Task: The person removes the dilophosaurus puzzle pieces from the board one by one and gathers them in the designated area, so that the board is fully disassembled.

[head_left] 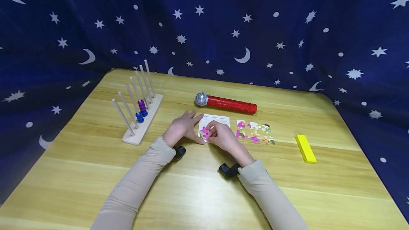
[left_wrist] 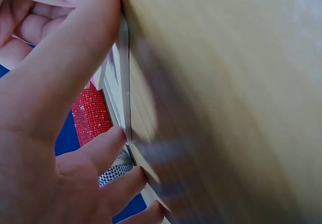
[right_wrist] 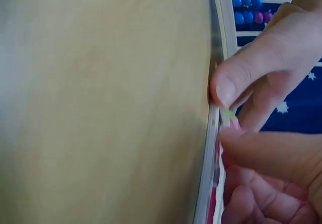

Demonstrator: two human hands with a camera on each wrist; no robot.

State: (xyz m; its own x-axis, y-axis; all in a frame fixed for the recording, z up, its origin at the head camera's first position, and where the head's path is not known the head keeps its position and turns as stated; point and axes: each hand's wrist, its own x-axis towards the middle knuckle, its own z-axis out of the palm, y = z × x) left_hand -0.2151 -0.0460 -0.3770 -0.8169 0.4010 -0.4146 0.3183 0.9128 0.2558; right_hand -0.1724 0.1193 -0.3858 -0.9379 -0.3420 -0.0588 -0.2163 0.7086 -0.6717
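A white puzzle frame [head_left: 217,117] lies on the table before me. My left hand [head_left: 184,127] spreads its fingers along the frame's left side, with the thumb at the lower edge and the index fingertip near the upper left corner. In the left wrist view that fingertip touches the frame's edge [left_wrist: 124,93]. My right hand [head_left: 222,137] reaches over the frame and pinches a pink and green puzzle piece [head_left: 203,132] at the lower left corner. The right wrist view shows a sliver of the piece [right_wrist: 232,118] between both thumbs; my right fingers hide the rest.
Several loose puzzle pieces [head_left: 254,139] lie in rows right of the frame. Behind it lies a red glittery microphone [head_left: 231,104]. A wooden peg stand [head_left: 143,125] with blue and purple beads is at left, a yellow block [head_left: 305,148] at right.
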